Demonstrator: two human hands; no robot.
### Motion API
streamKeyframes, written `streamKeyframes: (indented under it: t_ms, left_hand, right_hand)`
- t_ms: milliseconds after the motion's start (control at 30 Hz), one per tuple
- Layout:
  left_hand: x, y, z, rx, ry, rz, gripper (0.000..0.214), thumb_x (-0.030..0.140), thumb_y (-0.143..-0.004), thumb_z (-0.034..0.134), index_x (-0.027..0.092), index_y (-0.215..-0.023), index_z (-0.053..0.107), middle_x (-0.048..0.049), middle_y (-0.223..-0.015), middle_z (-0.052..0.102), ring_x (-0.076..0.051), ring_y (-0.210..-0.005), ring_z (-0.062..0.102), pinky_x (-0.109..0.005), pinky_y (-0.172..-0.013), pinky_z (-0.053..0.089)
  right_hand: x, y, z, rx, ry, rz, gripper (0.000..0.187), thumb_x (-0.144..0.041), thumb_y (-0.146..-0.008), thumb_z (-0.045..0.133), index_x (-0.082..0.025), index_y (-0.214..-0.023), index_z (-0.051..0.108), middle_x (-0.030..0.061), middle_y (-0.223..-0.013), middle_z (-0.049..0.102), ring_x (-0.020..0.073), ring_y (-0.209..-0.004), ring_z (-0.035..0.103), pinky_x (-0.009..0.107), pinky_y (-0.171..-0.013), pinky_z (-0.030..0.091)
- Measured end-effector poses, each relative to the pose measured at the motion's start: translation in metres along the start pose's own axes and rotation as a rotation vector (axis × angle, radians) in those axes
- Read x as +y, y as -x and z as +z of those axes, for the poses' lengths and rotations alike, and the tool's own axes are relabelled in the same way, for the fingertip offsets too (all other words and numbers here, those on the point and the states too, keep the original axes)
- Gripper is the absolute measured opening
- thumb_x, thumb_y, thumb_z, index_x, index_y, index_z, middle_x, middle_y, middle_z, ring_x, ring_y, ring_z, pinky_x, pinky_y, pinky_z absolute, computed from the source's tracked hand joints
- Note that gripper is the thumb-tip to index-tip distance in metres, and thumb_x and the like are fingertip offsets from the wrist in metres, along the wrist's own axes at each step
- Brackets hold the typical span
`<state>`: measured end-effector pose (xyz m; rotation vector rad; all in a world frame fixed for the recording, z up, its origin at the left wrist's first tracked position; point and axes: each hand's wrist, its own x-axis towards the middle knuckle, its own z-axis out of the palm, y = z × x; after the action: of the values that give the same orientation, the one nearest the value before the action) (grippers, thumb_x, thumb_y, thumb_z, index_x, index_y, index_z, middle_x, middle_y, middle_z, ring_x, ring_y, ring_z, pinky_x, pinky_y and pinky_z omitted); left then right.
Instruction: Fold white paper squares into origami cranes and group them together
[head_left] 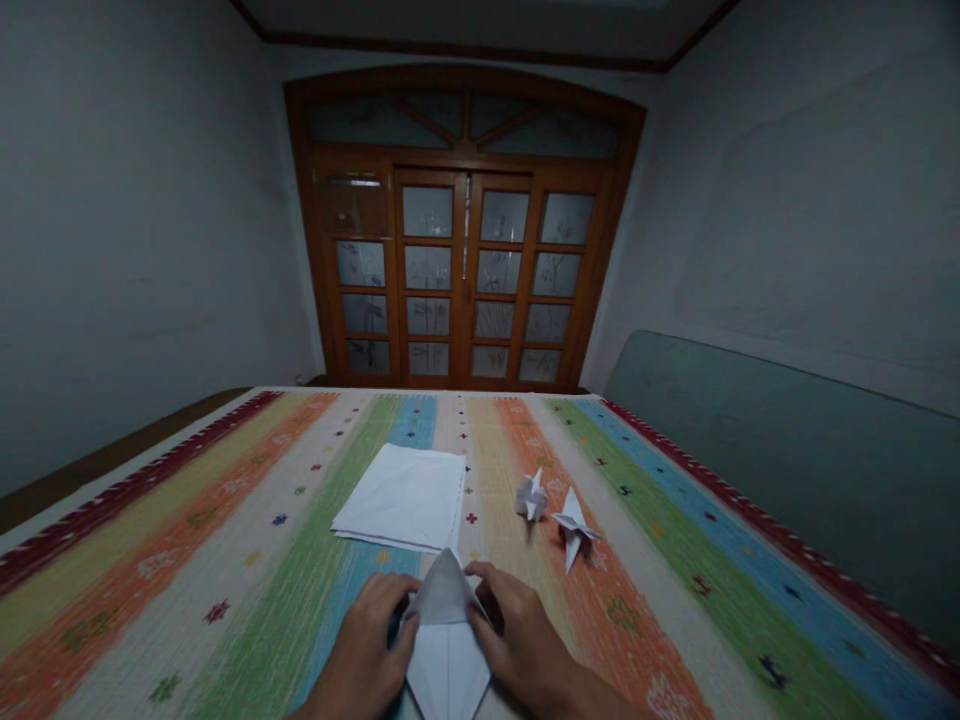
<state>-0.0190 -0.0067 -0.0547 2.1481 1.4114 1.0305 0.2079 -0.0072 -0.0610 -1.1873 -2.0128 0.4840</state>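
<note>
"What's low on the left?"

"The left hand (364, 645), curled, fingertips against the folded white paper (448, 635) at bottom centre, its point aimed up. Can't tell if it's pinching"

"And the right hand (517, 635)?"

"Curved likewise on the paper's right edge, fingers slightly apart, pinch unclear too. Above, just left of centre, lies a stack of white sheets (401, 497). Further right, a small origami figure (531, 495) and a pointed one (574, 525) sit just apart on the striped woven cover (187, 560)"
</note>
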Motion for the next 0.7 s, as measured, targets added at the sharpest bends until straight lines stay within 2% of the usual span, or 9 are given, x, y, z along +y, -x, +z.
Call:
streamKeyframes:
  t_ms: [167,267,367,567,633,700]
  left_hand:
    - [-0.0046,0.0034,0.0057,0.006,-0.046,0.026,0.028,0.025,-0.092,0.053,0.02,-0.113,0.072,-0.0111,-0.097,0.075,-0.031,-0.089,0.07,-0.043,-0.082,0.056]
    - [-0.0026,0.0041,0.0069,-0.014,-0.037,0.041,0.033,0.017,-0.089,0.052,0.02,-0.117,0.069,-0.0098,-0.095,0.074,-0.029,-0.085,0.069,-0.04,-0.079,0.055]
    - [-0.0007,0.0043,0.0082,-0.012,-0.026,0.044,0.041,0.01,-0.083,0.052,0.02,-0.12,0.068,-0.0068,-0.089,0.071,-0.026,-0.078,0.067,-0.037,-0.075,0.054]
    - [0.0016,0.0044,0.01,-0.016,-0.007,0.012,0.041,0.011,-0.081,0.054,0.019,-0.12,0.066,-0.0016,-0.075,0.067,-0.024,-0.066,0.064,-0.033,-0.067,0.052]
    - [0.002,0.0042,0.0096,-0.009,-0.009,0.018,0.041,0.011,-0.082,0.054,0.019,-0.12,0.067,-0.0028,-0.078,0.069,-0.024,-0.068,0.066,-0.034,-0.069,0.053]
    - [0.0016,0.004,0.0087,0.019,-0.022,0.044,0.043,0.011,-0.08,0.054,0.019,-0.12,0.067,-0.0065,-0.09,0.072,-0.027,-0.079,0.069,-0.038,-0.076,0.055]
  right_hand:
    - [0.0016,0.0027,0.0047,0.047,0.048,-0.094,0.046,-0.004,-0.086,0.055,-0.017,-0.13,0.057,0.0138,-0.112,0.073,0.0273,-0.101,0.07,0.04,-0.091,0.057]
    - [0.0006,0.0034,0.0043,0.041,0.047,-0.12,0.049,-0.004,-0.086,0.054,-0.017,-0.133,0.055,0.0153,-0.119,0.071,0.0286,-0.109,0.069,0.041,-0.096,0.057]
    - [0.0005,0.0037,0.0045,0.026,0.037,-0.126,0.052,-0.005,-0.085,0.053,-0.015,-0.136,0.053,0.017,-0.125,0.07,0.0289,-0.114,0.068,0.042,-0.099,0.056]
    - [0.0033,0.0031,0.0067,0.026,0.04,-0.137,0.053,-0.005,-0.086,0.051,-0.015,-0.138,0.052,0.0172,-0.131,0.069,0.0288,-0.12,0.066,0.043,-0.105,0.054]
    - [0.0025,0.0029,0.0063,0.034,0.039,-0.145,0.053,-0.005,-0.087,0.051,-0.015,-0.139,0.051,0.0173,-0.13,0.069,0.0286,-0.12,0.066,0.043,-0.104,0.054]
    - [0.0003,0.0025,0.005,0.037,0.027,-0.147,0.051,-0.006,-0.088,0.051,-0.015,-0.138,0.052,0.0172,-0.129,0.069,0.0283,-0.117,0.068,0.042,-0.102,0.056]
